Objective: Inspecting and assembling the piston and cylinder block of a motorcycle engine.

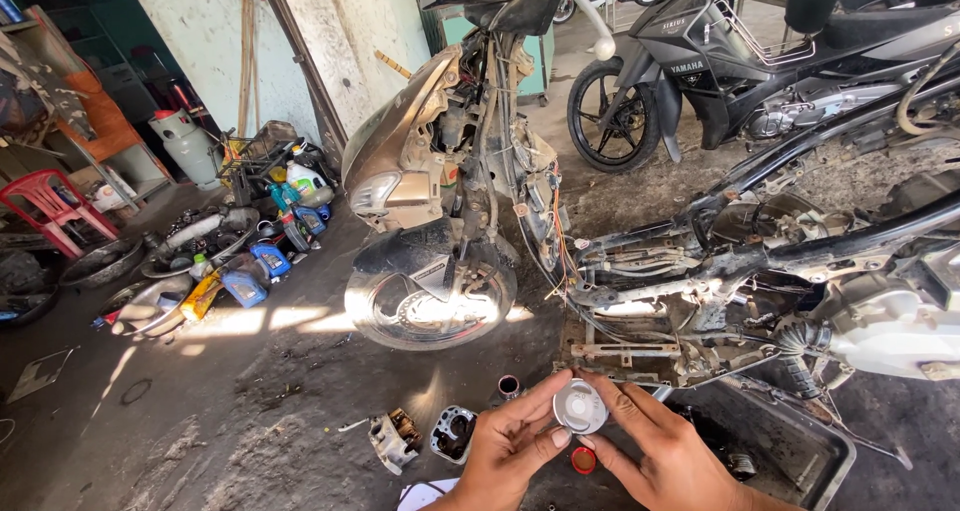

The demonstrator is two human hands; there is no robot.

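Note:
Both of my hands hold a small round silver metal part, like a piston [580,407], at the bottom centre of the head view. My left hand [510,449] pinches its left side with thumb and fingers. My right hand [665,451] grips its right side and top with the fingertips. Under the hands lie a small red cap [583,460], a metal cylinder block [453,433] and another engine piece [394,440] on the dirty concrete floor. A short metal sleeve [508,386] stands just behind my left hand.
A stripped motorbike [440,191] stands ahead; its bare frame and engine [800,291] stretch right. A black oil tray [800,451] sits under the frame. Blue and yellow oil bottles [250,276] and parts lie left. A red plastic chair [45,206] and a parked black scooter [720,61] stand further off.

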